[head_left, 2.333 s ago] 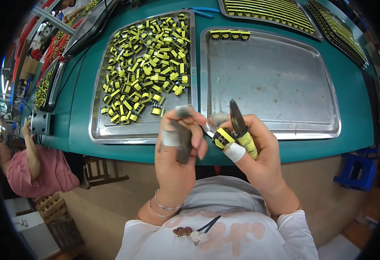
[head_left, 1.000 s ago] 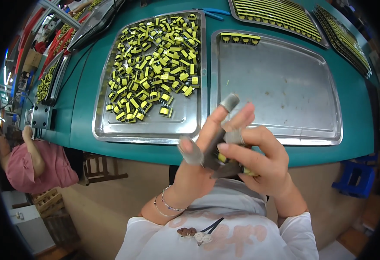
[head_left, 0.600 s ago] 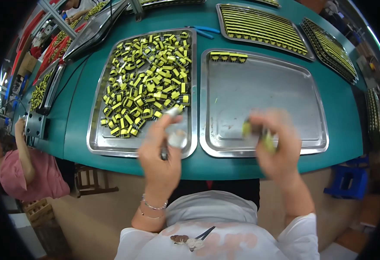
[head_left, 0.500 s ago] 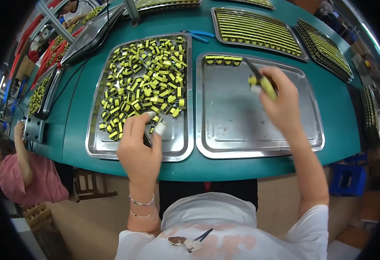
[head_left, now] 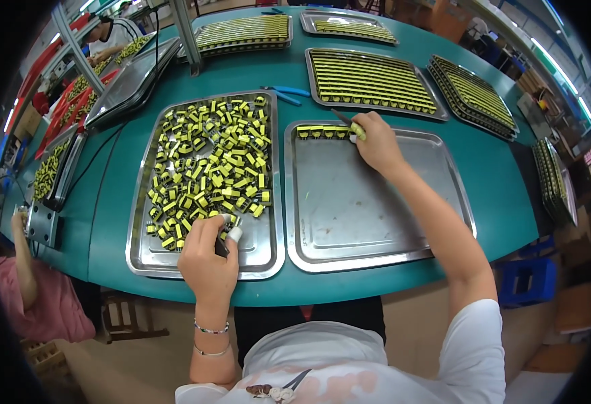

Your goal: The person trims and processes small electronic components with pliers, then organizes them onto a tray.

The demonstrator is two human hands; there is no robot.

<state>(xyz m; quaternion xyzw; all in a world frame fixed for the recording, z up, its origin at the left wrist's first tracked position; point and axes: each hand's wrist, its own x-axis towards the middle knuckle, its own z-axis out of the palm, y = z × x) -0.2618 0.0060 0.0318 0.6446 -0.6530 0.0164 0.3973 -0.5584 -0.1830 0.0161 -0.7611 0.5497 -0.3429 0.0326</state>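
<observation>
With left grip point(head_left: 208, 261), curled around a dark piece point(head_left: 222, 248), pick gently from loose yellow-black parts point(head_left: 209, 165) in the left tray point(head_left: 263, 249); cannot tell whether pinching one; with right grip point(head_left: 378, 143), grasping a dark-bladed tool point(head_left: 341, 118), square up beside the short row point(head_left: 322, 132) along the far edge of the right tray point(head_left: 376, 225); avoid nudging the row.

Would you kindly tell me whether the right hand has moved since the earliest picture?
Yes: judged against the right tray, the right hand has moved forward, from the near side to the far side, beside the short row of parts.
</observation>
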